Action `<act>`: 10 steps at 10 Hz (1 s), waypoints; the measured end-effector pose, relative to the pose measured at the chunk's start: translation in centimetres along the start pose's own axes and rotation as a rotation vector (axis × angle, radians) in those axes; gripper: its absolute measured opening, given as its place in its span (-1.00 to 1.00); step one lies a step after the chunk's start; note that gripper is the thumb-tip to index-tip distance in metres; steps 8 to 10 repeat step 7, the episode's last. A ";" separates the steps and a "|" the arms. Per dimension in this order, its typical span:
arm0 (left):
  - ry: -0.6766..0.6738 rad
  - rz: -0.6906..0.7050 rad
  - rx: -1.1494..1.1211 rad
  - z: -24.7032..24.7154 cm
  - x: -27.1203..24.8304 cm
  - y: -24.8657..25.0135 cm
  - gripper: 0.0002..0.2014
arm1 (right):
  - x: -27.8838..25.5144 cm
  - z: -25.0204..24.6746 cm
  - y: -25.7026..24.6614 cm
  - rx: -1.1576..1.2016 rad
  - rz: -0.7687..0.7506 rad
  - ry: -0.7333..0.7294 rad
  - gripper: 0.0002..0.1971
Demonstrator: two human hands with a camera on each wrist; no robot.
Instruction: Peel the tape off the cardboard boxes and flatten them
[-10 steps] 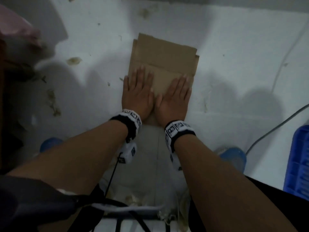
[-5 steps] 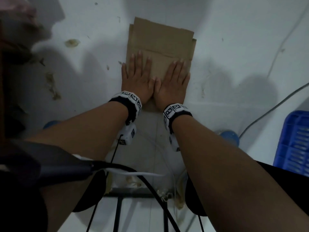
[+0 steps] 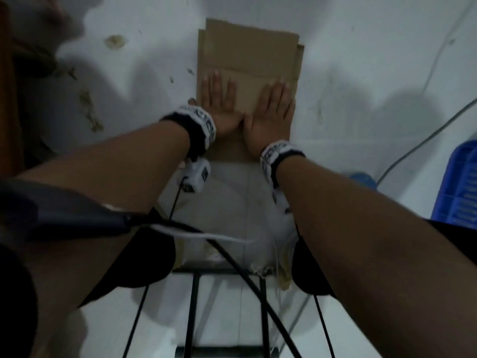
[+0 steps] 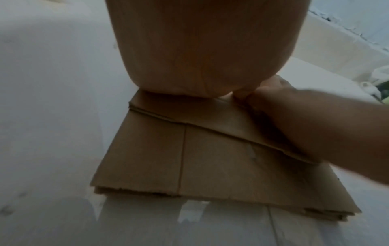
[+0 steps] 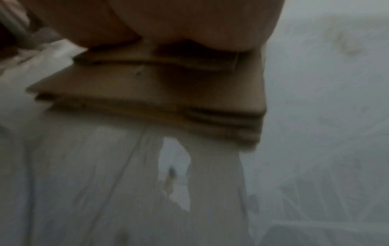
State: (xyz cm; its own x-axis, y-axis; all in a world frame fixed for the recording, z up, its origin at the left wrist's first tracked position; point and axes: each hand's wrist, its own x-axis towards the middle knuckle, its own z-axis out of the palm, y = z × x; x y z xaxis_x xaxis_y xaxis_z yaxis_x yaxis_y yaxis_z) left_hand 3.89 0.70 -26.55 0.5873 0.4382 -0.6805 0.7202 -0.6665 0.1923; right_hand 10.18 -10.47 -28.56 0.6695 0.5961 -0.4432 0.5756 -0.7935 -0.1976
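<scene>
Palms of the left hand and right hand press side by side on the flattened cardboard box on the white floor, straight fingers together, its long axis running ahead beyond their tips.

1. The flat brown corrugated cardboard box under my palms is plain tan, unprinted.
2. My two fabric wristbands are black with white blocks of black square markings.
3. The smooth floor is white with yellowish-brown stains.
4. The slatted plastic crate is bright blue.
</scene>
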 end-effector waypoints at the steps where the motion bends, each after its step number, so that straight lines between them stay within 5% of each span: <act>1: 0.000 0.006 -0.013 -1.3 0.5 0.5 -0.26 | 1.9 -2.3 0.2 0.002 0.014 -0.143 -0.17; 3: -0.016 0.012 0.109 -1.9 -0.6 -0.2 -0.16 | 1.0 -5.1 -1.0 -0.224 0.022 -0.276 -0.21; 4: 0.084 0.048 0.220 -3.9 -1.7 0.1 -0.31 | -0.3 -8.0 -2.2 -0.356 -0.123 -0.136 -0.48; 5: 0.137 0.103 0.234 -6.7 -3.9 0.7 -0.57 | -1.8 -10.6 -3.3 -0.295 -0.177 -0.183 -0.57; 7: 0.233 0.223 0.072 -13.0 -9.0 0.3 -0.67 | -5.7 -17.4 -4.2 -0.041 -0.150 -0.117 -0.66; 10: 0.233 0.223 0.072 -13.0 -9.0 0.3 -0.67 | -5.7 -17.4 -4.2 -0.041 -0.150 -0.117 -0.66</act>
